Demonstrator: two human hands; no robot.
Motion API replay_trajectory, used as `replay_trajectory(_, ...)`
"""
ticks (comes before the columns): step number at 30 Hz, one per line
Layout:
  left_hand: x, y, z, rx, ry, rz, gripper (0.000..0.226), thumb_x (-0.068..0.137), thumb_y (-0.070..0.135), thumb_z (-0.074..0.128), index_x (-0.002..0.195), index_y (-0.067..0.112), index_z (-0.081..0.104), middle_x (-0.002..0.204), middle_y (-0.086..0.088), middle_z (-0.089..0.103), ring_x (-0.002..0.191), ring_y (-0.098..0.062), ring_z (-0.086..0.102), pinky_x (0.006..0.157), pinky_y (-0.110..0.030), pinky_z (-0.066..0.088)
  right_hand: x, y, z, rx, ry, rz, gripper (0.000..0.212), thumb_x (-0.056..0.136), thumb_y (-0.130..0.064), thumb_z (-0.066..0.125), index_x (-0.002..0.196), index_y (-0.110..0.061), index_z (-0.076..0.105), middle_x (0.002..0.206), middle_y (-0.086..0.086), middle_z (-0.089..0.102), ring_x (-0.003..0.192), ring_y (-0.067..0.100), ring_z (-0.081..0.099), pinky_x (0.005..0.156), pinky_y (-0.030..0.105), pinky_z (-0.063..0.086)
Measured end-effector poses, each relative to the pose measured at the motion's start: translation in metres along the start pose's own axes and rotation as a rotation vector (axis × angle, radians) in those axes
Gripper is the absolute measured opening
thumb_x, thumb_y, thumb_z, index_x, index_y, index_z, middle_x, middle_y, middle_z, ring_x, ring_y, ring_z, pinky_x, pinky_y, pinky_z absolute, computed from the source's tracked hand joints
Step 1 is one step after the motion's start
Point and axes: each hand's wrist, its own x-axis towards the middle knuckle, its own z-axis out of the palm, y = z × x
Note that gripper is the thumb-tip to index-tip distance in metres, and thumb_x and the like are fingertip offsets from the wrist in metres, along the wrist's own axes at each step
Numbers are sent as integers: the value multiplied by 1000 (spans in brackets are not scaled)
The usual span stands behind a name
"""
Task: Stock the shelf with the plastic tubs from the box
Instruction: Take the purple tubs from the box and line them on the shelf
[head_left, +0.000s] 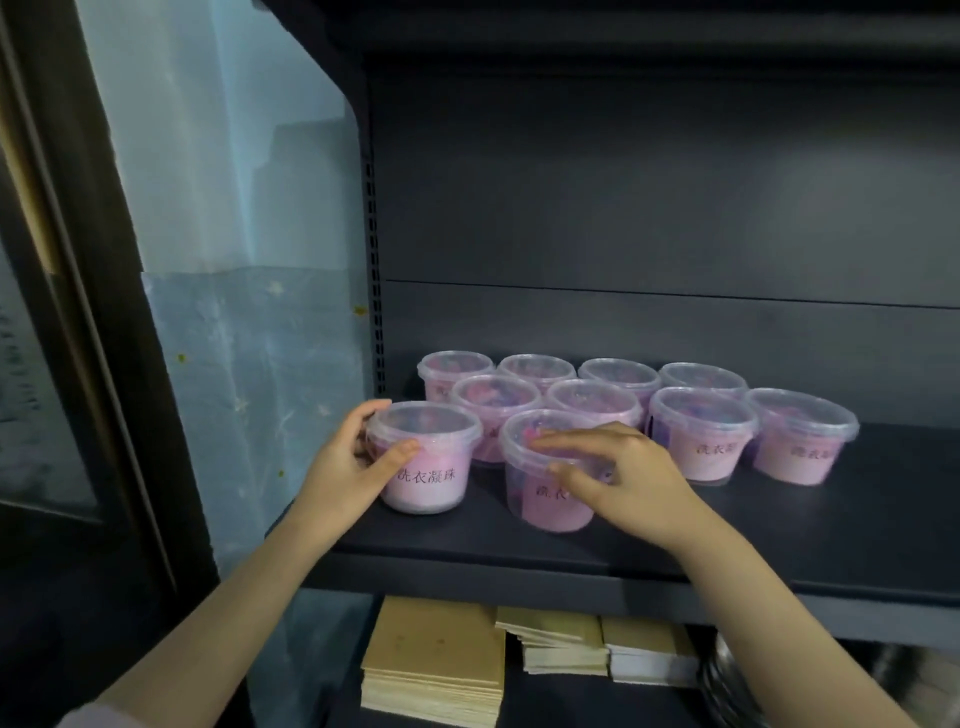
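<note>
Several clear plastic tubs with pink labels and clear lids stand in rows on a dark shelf (779, 530). My left hand (345, 467) grips the front left tub (428, 467) by its left side, thumb across its front. My right hand (618, 478) wraps the front of the neighbouring tub (540, 499), fingers lying over its lid. Both tubs stand upright on the shelf board. Behind them sit two more rows of tubs (592, 400), and two tubs (701, 436) stand to the right. The box is out of view.
A perforated upright (371, 260) bounds the shelf on the left, beside a pale blue wall (249, 260). On the lower shelf lie stacks of tan pads (436, 654) and a metal bowl (727, 686). Bare shelf board stretches right of the tubs.
</note>
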Motion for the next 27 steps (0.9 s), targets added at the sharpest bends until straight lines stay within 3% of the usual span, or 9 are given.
replay_trajectory(3, 3, -7, -1, -69, -28, -17, 64, 57, 72, 69, 114, 51, 50, 108, 23, 65, 92, 7, 62, 70, -6, 46, 2, 1, 12, 65, 43, 50, 27, 86, -33, 62, 109, -47, 67, 108, -43, 57, 109, -13, 46, 91, 8, 33)
replay_trajectory(7, -1, -11, 0, -112, -124, -30, 62, 58, 71, 71, 112, 57, 44, 110, 28, 60, 99, 5, 60, 77, -16, 49, -6, -2, 36, 181, 238, 34, 26, 84, -30, 55, 104, -30, 72, 112, -22, 63, 112, -7, 46, 97, 23, 37)
replay_trajectory(11, -1, -13, -2, -116, -196, -50, 66, 57, 75, 69, 112, 57, 37, 124, 17, 53, 108, 0, 57, 89, -25, 47, -7, -4, 52, 116, 359, 44, 31, 87, -41, 48, 105, -23, 66, 116, -9, 56, 120, -1, 40, 103, 14, 24)
replay_trajectory(15, 1, -16, -4, -145, -192, -96, 87, 51, 76, 72, 123, 51, 29, 130, 16, 49, 112, 3, 55, 93, -25, 45, -7, -4, 52, 24, 363, 82, 35, 87, -48, 49, 106, -22, 63, 117, -12, 54, 117, 4, 42, 104, 20, 26)
replay_trajectory(19, 2, -18, -4, -140, -249, -104, 76, 51, 77, 71, 115, 60, 33, 124, 23, 52, 107, 7, 55, 91, -23, 46, -8, -4, 54, -24, 368, 84, 39, 86, -52, 50, 108, -22, 61, 116, -13, 55, 115, 4, 43, 102, 14, 23)
replay_trajectory(24, 6, -20, -5, -160, -296, -143, 66, 63, 69, 67, 120, 68, 34, 126, 34, 49, 116, 16, 45, 100, -23, 36, -8, -7, 53, -25, 391, 80, 41, 88, -52, 47, 112, -21, 59, 121, -12, 54, 118, 2, 39, 104, 16, 20)
replay_trajectory(27, 6, -23, -5, -175, -285, -157, 88, 59, 72, 69, 136, 55, 28, 135, 28, 45, 123, 9, 42, 105, -26, 34, -8, -7, 55, -53, 402, 124, 45, 84, -55, 47, 114, -24, 57, 123, -14, 53, 119, 3, 39, 104, 25, 22)
